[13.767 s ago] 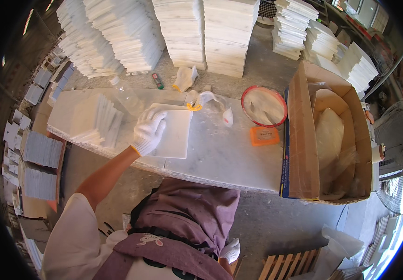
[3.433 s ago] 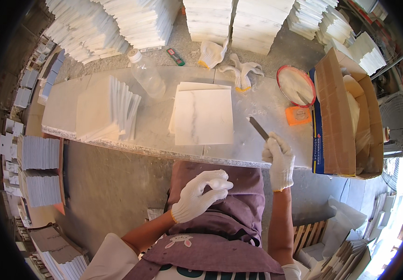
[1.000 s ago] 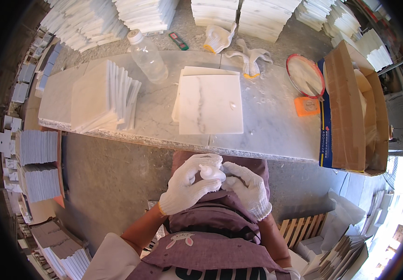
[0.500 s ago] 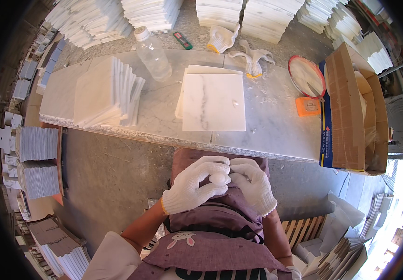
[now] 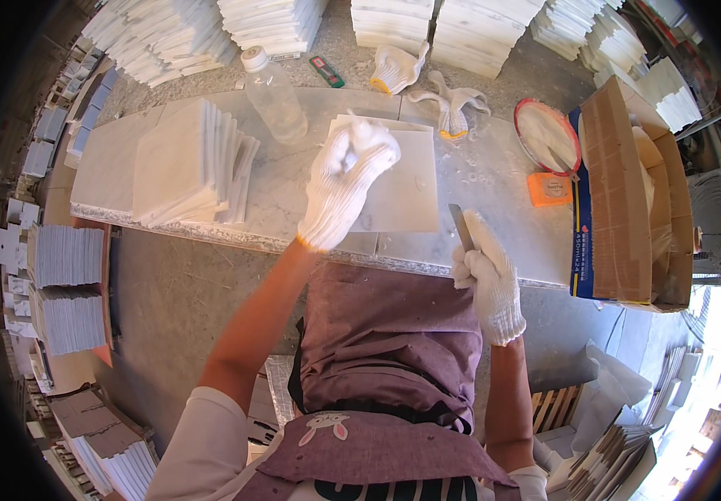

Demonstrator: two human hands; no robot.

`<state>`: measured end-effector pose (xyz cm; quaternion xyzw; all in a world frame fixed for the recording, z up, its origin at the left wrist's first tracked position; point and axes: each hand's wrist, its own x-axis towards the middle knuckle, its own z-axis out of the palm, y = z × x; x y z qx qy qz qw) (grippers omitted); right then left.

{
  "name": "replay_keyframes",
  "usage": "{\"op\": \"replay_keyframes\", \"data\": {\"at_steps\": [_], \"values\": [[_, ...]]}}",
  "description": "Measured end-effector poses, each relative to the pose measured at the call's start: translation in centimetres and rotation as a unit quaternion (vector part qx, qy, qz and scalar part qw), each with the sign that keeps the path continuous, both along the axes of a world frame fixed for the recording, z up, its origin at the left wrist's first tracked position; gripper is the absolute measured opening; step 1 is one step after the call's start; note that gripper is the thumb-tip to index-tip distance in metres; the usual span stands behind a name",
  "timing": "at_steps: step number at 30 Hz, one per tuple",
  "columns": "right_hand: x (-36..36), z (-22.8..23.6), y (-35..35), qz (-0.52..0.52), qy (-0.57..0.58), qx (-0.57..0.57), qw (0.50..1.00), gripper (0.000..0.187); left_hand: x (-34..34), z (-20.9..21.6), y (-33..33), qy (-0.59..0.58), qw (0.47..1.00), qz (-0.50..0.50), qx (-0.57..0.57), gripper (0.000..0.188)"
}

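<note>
My left hand [image 5: 348, 184], in a white knit glove, is over the white marble tile [image 5: 414, 184] with its grey vein mostly covered. Its fingers are curled together, and whatever they may hold merges with the white glove. At the table's front edge, my right hand [image 5: 491, 280], also gloved, grips a thin flat metal blade [image 5: 460, 225] that points up and away from me. Under the tile, the edge of another sheet shows at the far side.
Leaning tiles [image 5: 181, 163] stand at left beside a clear bottle [image 5: 275, 100]. Spare gloves [image 5: 454, 104] and a green-red tool [image 5: 326, 72] lie farther back. At right are a red-rimmed round container [image 5: 548, 104], an orange packet [image 5: 549, 190] and a cardboard box [image 5: 619, 200]. Tall tile stacks [image 5: 389, 21] line the back.
My hands were together over my lap. The left has moved forward and up over the tile; the right has moved right to the table edge, and the metal blade now shows in it.
</note>
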<state>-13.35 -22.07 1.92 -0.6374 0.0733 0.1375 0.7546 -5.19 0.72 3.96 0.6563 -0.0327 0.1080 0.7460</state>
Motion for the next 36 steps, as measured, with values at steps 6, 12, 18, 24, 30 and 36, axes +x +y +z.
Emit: {"op": "replay_keyframes", "data": {"at_steps": [6, 12, 18, 24, 30, 36], "values": [[2.3, -1.0, 0.5, 0.012, -0.074, -0.243, 0.967, 0.042, 2.9, -2.2, -0.1, 0.038, 0.99, -0.007, 0.135, 0.026], [3.3, -0.8, 1.0, 0.046, -0.209, -0.39, 0.896, 0.038, 2.9, -2.7, -0.4, -0.014, 0.993, 0.027, 0.111, 0.014], [4.3, -0.1, 1.5, 0.054, -0.259, -0.45, 0.853, 0.035, 3.0, -3.0, -0.4, 0.015, 0.99, 0.031, 0.136, 0.017], [5.1, 0.1, 2.2, 0.07, -0.239, -0.479, 0.842, 0.034, 2.9, -2.7, -0.5, 0.008, 0.993, 0.027, 0.118, 0.017], [5.8, -0.2, 2.6, 0.072, -0.242, -0.478, 0.841, 0.034, 2.9, -2.6, -0.4, 0.001, 0.991, 0.03, 0.128, 0.016], [6.1, -0.4, 2.7, 0.093, -0.24, -0.51, 0.821, 0.035, 2.9, -2.5, -0.4, 0.024, 0.988, 0.027, 0.149, 0.017]]}}
